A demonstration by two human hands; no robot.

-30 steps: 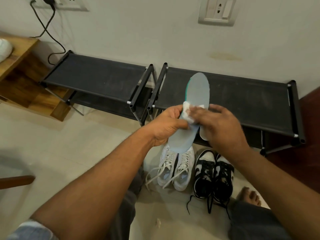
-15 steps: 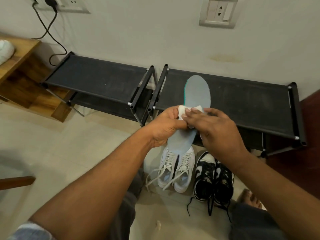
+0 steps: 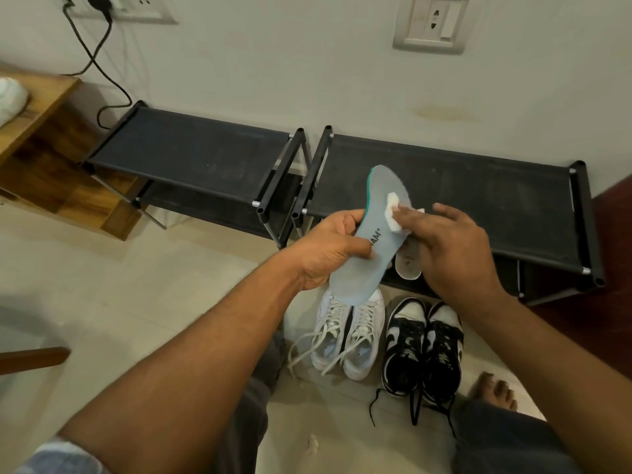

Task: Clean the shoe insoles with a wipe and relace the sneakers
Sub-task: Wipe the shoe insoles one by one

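Grey foam with a teal edge sits mid-frame in the head view: the insole (image 3: 378,220) is held in the air above the white sneakers (image 3: 349,336), toe end pointing toward the black shoe rack (image 3: 478,206). Our left hand (image 3: 328,251) grips it round the middle, thumb across the printed face. Our right hand (image 3: 455,254) has its fingers fairly straight, pressing a folded white wipe (image 3: 393,215) onto the forefoot; its thumb is hidden. We judge the wiping step is in hand and relacing not begun, since laces trail loose from both the white pair and the black-and-white sneakers (image 3: 424,347). A second insole (image 3: 407,265) shows partly behind the right hand. Next we need firm strokes toward the heel, moving the left grip to uncover what it hides.
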